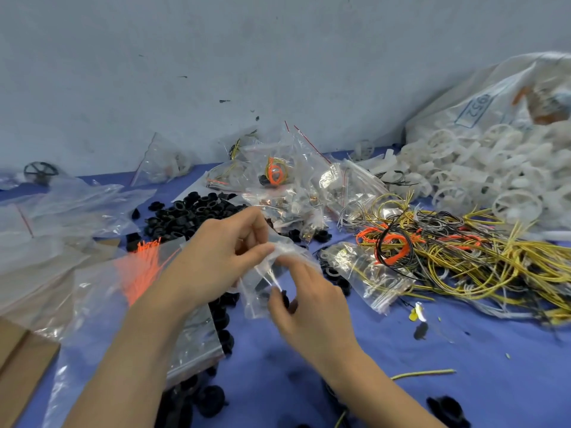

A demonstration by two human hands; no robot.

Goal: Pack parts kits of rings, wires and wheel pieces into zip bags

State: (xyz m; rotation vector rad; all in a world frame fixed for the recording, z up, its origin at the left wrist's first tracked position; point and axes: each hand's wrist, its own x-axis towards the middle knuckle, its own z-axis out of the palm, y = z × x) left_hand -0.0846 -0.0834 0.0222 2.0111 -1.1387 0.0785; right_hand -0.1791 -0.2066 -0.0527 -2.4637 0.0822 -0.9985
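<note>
My left hand (216, 254) pinches the top edge of a small clear zip bag (262, 282) above the middle of the blue table (463, 350). My right hand (309, 307) is at the bag's lower side with a small black wheel piece (285, 299) between its fingertips, at or in the bag. A heap of black wheel pieces (191, 217) lies behind my hands. Tangled yellow, orange and black wires (448, 254) sprawl to the right. White plastic rings (482, 177) pile up at the far right.
Filled zip bags (293, 177) are stacked at the back centre. A big clear bag with orange strips (139, 273) lies at left over more black pieces. A large white sack (494, 103) stands back right. Brown cardboard (21, 366) shows at the left edge. Loose black pieces (445, 409) dot the front.
</note>
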